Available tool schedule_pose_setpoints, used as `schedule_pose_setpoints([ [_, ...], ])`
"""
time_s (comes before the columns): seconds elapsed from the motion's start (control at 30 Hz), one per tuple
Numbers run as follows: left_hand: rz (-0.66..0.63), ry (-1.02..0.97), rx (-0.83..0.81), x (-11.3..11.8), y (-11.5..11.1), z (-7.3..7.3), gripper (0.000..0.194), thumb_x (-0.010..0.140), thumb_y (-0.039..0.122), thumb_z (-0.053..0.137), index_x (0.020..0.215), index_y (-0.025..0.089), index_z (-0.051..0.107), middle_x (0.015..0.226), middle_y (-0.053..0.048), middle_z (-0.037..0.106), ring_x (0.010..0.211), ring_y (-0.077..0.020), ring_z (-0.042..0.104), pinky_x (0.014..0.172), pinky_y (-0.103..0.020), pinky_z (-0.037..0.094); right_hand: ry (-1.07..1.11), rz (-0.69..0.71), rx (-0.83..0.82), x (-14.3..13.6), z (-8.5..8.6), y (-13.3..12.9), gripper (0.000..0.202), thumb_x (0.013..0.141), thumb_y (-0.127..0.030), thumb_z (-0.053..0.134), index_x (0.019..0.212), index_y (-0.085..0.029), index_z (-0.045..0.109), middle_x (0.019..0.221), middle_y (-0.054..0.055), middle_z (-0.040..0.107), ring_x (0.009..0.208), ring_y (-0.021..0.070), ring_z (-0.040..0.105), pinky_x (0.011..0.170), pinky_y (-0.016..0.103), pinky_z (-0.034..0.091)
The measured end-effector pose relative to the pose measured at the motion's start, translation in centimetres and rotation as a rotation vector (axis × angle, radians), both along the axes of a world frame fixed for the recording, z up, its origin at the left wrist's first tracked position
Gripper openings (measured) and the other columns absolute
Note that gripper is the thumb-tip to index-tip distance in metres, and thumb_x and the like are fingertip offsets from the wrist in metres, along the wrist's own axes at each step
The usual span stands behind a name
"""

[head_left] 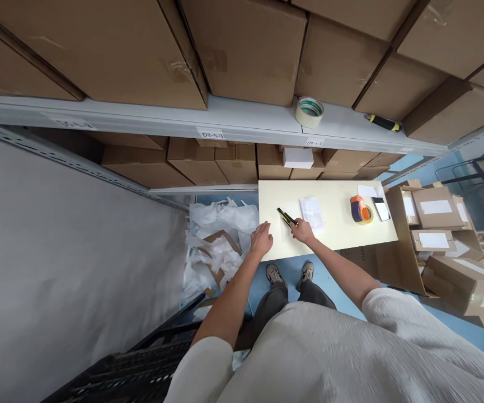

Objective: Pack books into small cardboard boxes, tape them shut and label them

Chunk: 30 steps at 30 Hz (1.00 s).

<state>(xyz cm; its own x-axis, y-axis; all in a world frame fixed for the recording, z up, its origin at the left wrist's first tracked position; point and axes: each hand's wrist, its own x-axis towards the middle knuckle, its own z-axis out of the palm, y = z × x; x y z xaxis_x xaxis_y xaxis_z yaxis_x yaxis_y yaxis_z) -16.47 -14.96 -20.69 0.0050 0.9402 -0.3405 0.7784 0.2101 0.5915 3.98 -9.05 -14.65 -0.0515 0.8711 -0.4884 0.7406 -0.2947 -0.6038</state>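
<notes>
In my right hand [302, 230] is a black and yellow utility knife [284, 215], its front end pointing away and to the left above the cream table [334, 196]. The fingers are wrapped round its rear part. My left hand [261, 239] lies at the table's left edge with fingers stretched out, holding nothing visible. Just beyond the right hand lies a flat white packet [314, 214]; its surface looks wrinkled. Whether the blade is out is too small to tell.
Tape rolls [360, 210] and a black-and-white card [380, 209] sit on the table's right. Crumpled white wrapping [220, 235] is heaped at left. A shelf [250, 120] with cartons, a tape roll [309, 112] and another cutter [384, 122] stands ahead. Labelled boxes [435, 208] fill a carton at right.
</notes>
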Motion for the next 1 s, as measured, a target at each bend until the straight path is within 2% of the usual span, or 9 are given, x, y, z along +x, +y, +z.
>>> schedule_pose_setpoints([
  [0.17,-0.012,-0.003,0.0,0.5,-0.5,-0.1,0.061,0.097,0.013,0.05,0.158,0.017,0.053,0.174,-0.013,0.045,0.164,-0.0294,0.036,0.134,-0.05,0.03,0.03,-0.003,-0.015,1.2,0.4,-2.6,0.023,0.104,-0.042,0.067,0.092,-0.023,0.064,0.065,-0.001,0.071,0.052,0.0166,0.065,0.062,0.027,0.05],
  [0.3,-0.003,0.009,0.0,0.8,-1.3,0.1,0.064,0.095,0.011,0.049,0.158,0.017,0.053,0.171,-0.014,0.049,0.163,-0.0296,0.038,0.134,-0.051,0.031,0.031,0.015,-0.043,2.4,0.7,-4.8,0.02,0.104,-0.04,0.066,0.094,-0.022,0.065,0.068,0.001,0.073,0.052,0.017,0.066,0.062,0.027,0.051],
  [0.53,-0.004,0.045,0.0,1.5,-3.1,0.5,0.066,0.092,0.008,0.048,0.157,0.017,0.055,0.168,-0.013,0.053,0.161,-0.0277,0.041,0.134,-0.051,0.032,0.053,0.001,-0.065,4.6,1.0,-8.2,0.027,0.095,-0.048,0.077,0.089,-0.024,0.068,0.061,-0.002,0.068,0.056,0.0177,0.066,0.062,0.026,0.05],
  [0.7,-0.004,0.045,-0.013,1.7,-4.0,0.8,0.065,0.092,0.008,0.047,0.156,0.017,0.056,0.168,-0.013,0.053,0.161,-0.0269,0.042,0.133,-0.049,0.034,0.032,0.033,-0.131,5.8,1.2,-10.1,0.024,0.096,-0.04,0.072,0.08,-0.024,0.063,0.057,-0.002,0.066,0.045,0.0151,0.058,0.058,0.027,0.046],
  [0.83,-0.008,0.04,-0.036,1.4,-4.1,1.1,0.07,0.089,0.008,0.049,0.159,0.018,0.053,0.167,-0.013,0.055,0.159,-0.0271,0.045,0.132,-0.048,0.037,0.054,-0.019,-0.127,6.4,1.8,-10.3,0.026,0.095,-0.041,0.07,0.077,-0.024,0.061,0.056,-0.002,0.065,0.048,0.016,0.058,0.057,0.027,0.045],
  [1.0,0.002,0.046,-0.072,1.3,-3.9,1.6,0.068,0.089,0.009,0.052,0.157,0.018,0.054,0.168,-0.015,0.053,0.159,-0.0269,0.046,0.13,-0.046,0.039,0.167,-0.144,-0.036,6.7,3.5,-8.4,0.04,0.096,-0.061,0.061,0.08,-0.024,0.059,0.054,-0.004,0.061,0.049,0.0146,0.056,0.055,0.025,0.045],
])
